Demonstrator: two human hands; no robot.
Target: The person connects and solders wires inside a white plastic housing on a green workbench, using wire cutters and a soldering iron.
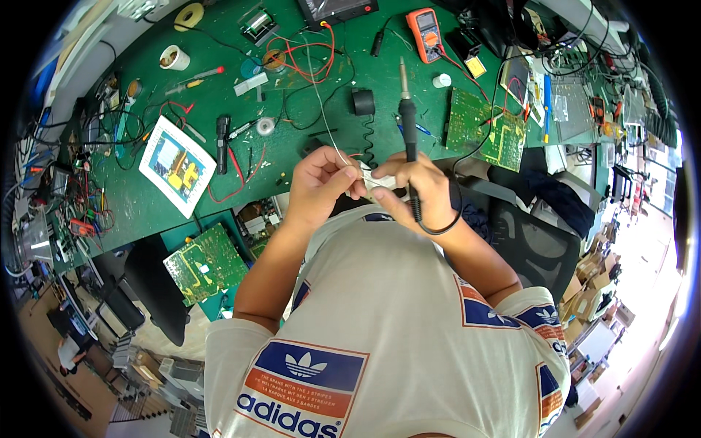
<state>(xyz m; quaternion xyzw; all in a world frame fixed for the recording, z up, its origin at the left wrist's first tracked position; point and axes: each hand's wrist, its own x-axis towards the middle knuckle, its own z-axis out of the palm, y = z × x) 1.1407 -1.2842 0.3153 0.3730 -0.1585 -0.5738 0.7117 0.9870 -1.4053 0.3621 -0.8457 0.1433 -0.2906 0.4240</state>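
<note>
In front of my chest, at the near edge of the green workbench, my two hands come close together. Thumb and fingers of my left hand point(315, 188) pinch a thin whitish wire point(319, 96), which runs up across the bench. My right hand point(427, 191) is closed round a soldering iron point(408, 120) with a black handle, its metal tip pointing away from me. Its cable loops under my right wrist. Between the hands is a small whitish piece point(377, 177), partly hidden by fingers; its kind and which hand holds it cannot be made out.
A black cylinder with a coiled cord point(363, 102) lies just beyond my hands. Green circuit boards point(485, 128) rest on the right, near an orange multimeter point(426, 33). A printed sheet point(177, 166) and flashlight point(223, 144) lie left. An office chair point(537, 237) stands right.
</note>
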